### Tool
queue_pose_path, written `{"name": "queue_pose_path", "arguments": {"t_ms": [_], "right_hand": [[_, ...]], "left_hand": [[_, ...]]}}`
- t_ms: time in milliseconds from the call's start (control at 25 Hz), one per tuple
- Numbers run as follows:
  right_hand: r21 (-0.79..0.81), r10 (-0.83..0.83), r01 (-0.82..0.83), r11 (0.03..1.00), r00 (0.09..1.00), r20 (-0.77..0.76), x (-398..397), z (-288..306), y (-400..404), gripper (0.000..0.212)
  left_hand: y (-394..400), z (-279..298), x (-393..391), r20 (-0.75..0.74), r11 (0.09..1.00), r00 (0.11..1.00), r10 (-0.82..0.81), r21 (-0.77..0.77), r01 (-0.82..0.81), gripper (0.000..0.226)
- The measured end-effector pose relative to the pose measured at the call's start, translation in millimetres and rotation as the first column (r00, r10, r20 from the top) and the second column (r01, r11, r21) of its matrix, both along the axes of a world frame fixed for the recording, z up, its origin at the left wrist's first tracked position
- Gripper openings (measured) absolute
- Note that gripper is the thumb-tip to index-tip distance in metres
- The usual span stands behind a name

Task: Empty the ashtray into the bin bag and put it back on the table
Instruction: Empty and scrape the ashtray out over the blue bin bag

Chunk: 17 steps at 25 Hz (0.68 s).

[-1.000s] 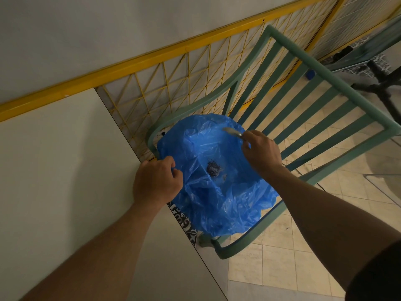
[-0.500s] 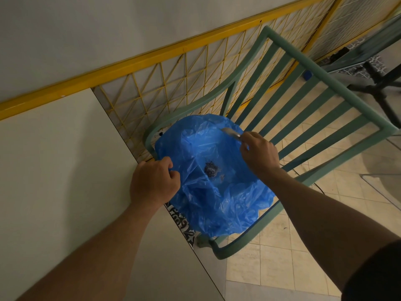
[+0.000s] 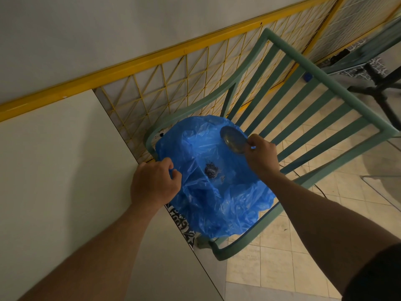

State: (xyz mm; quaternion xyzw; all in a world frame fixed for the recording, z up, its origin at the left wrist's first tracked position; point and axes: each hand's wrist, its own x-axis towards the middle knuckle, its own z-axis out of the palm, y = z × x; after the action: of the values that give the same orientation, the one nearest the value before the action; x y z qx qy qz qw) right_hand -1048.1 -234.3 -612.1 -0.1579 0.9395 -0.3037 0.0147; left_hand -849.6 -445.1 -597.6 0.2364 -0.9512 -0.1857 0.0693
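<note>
My left hand (image 3: 155,183) is fisted on the crinkly rim of the thin blue plastic bin bag (image 3: 217,205), holding its mouth wide beside the smooth pale table (image 3: 65,170). My right hand (image 3: 260,158) pinches the edge of the ashtray (image 3: 233,139), a shallow round dish of dull metal, tilted so its hollow faces me above the bag's far side. A small dark clump of ash (image 3: 211,170) lies on the glossy film inside. The bag rests on a green slatted metal chair (image 3: 314,105).
</note>
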Motion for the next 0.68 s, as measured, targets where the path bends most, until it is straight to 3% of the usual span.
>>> {"name": "queue_pose_path", "arguments": {"t_ms": [160, 360, 680], "right_hand": [[-0.197, -0.234, 0.289, 0.937, 0.936, 0.263, -3.9, 1.7, -3.6, 0.02], [-0.306, -0.331, 0.601, 0.739, 0.718, 0.612, -5.2, -1.5, -3.8, 0.015], [-0.339, -0.316, 0.749, 0.569, 0.58, 0.751, -4.2, -7.0, 3.2, 0.013]], "left_hand": [[0.0, -0.1, -0.3, 0.003, 1.0, 1.0, 0.003, 0.002, -0.003, 0.027], [-0.2, 0.0, 0.1, 0.01, 1.0, 1.0, 0.007, -0.003, -0.007, 0.032], [0.7, -0.1, 0.2, 0.002, 1.0, 1.0, 0.01, -0.021, -0.01, 0.028]]}}
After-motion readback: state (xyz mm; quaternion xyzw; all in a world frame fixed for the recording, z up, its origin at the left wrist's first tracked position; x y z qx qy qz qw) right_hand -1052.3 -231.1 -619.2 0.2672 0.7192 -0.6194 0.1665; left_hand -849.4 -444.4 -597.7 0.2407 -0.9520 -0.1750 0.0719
